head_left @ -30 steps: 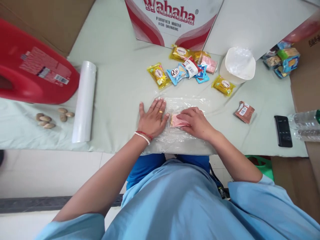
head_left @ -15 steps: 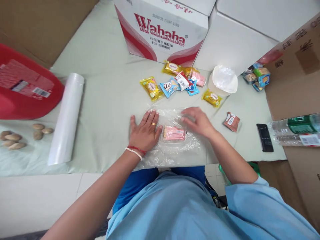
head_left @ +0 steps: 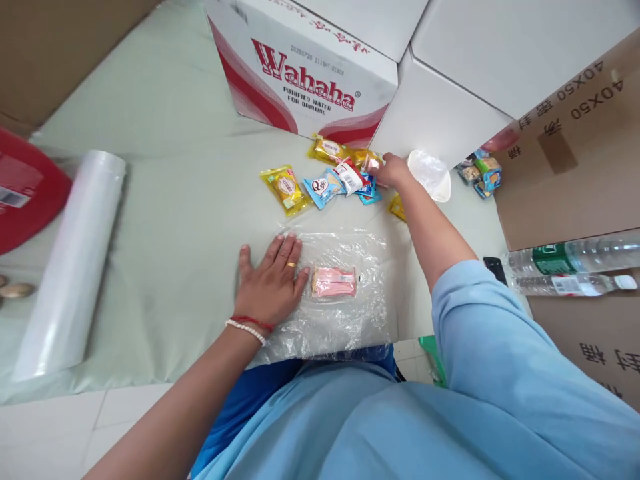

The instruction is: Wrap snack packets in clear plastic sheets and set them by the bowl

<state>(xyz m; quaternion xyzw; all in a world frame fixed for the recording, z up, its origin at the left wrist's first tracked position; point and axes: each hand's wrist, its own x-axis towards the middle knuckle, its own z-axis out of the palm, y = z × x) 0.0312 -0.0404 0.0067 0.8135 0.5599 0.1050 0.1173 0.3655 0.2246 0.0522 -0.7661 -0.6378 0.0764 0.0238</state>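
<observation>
My left hand [head_left: 270, 283] lies flat with its fingers spread on the left edge of a clear plastic bag [head_left: 345, 313] at the table's near edge. A pink snack packet [head_left: 334, 282] lies in the middle of that bag, just right of my fingertips. My right hand [head_left: 393, 171] is stretched far forward to the pile of snack packets [head_left: 345, 175] in front of the Wahaha box. Its fingers are curled on a pink packet [head_left: 373, 162] at the pile's right end.
A Wahaha water box [head_left: 300, 73] and white boxes stand at the back. A roll of plastic film [head_left: 75, 260] lies at the left beside a red container [head_left: 25, 193]. A white cup [head_left: 429, 175], more snacks [head_left: 481, 173], water bottles [head_left: 575, 263] and cardboard boxes are at the right.
My right hand left the pink packet on the bag and reached forward to the snack pile. My left hand stayed flat on the bag. The camera tilted up and to the right.
</observation>
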